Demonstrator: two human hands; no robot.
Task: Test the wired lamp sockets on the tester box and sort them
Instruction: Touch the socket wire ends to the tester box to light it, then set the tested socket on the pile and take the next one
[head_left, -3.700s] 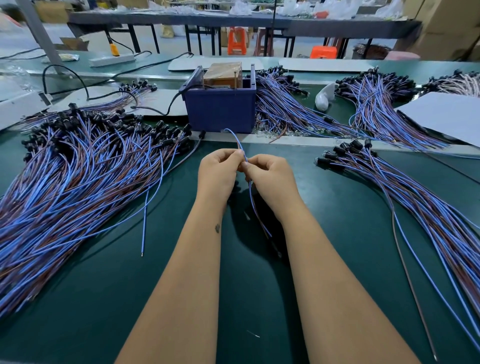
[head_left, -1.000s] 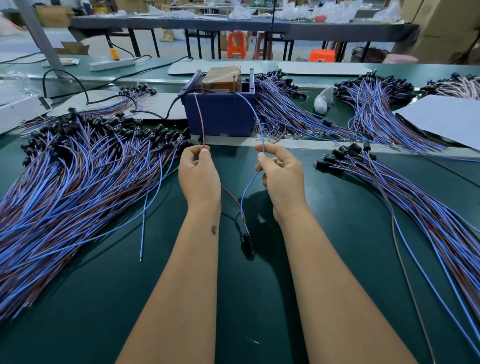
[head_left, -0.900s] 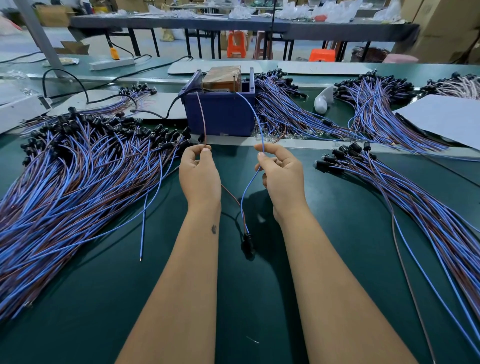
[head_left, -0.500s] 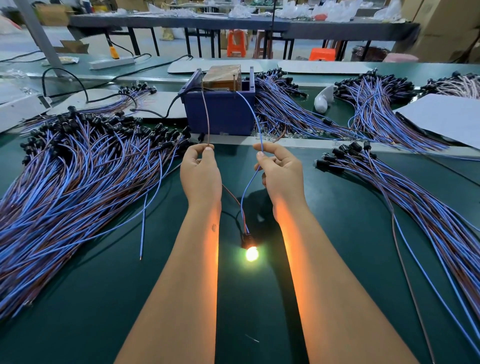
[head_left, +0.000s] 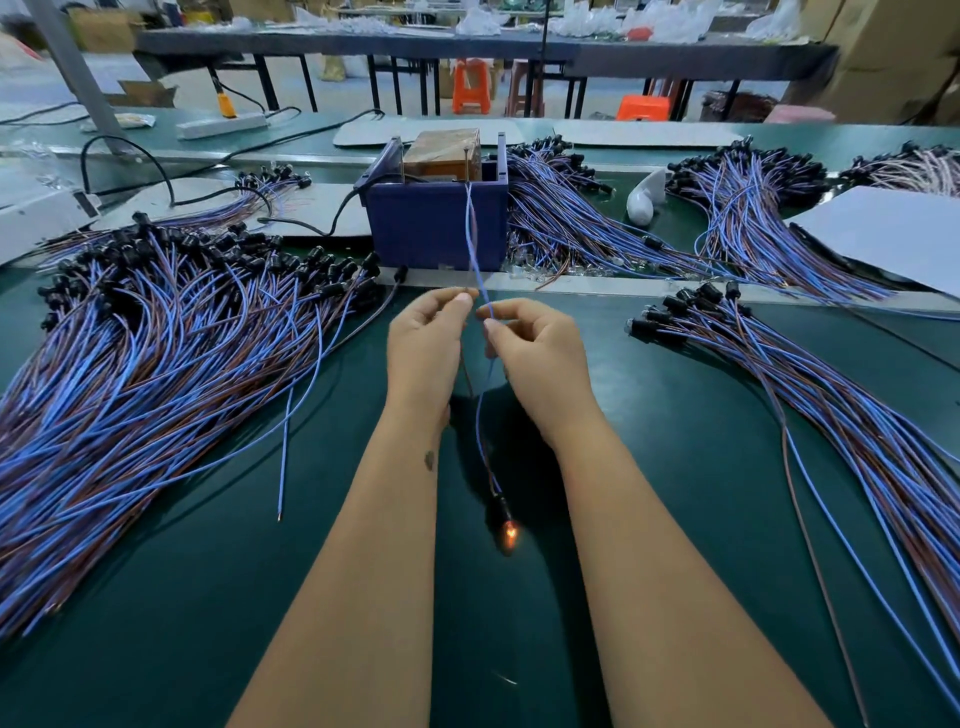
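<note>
Blue lead (head_left: 475, 249) ran up to the tester box (head_left: 436, 218) at 12 o'clock; left hand (head_left: 423, 345) pinched the brown lead, right hand (head_left: 537, 353) pinched the blue; socket (head_left: 503, 512) lay on green matte mat between forearms, bulb glowing dim orange, so I judged this unit tested, sorting left; glossy thin-wired heaps lay at 9 (head_left: 156, 353) and 3 o'clock (head_left: 810, 374).

Tester box (head_left: 436, 223) behind hands (head_left: 483, 348); socket piles left (head_left: 156, 364) and right (head_left: 831, 405).
</note>
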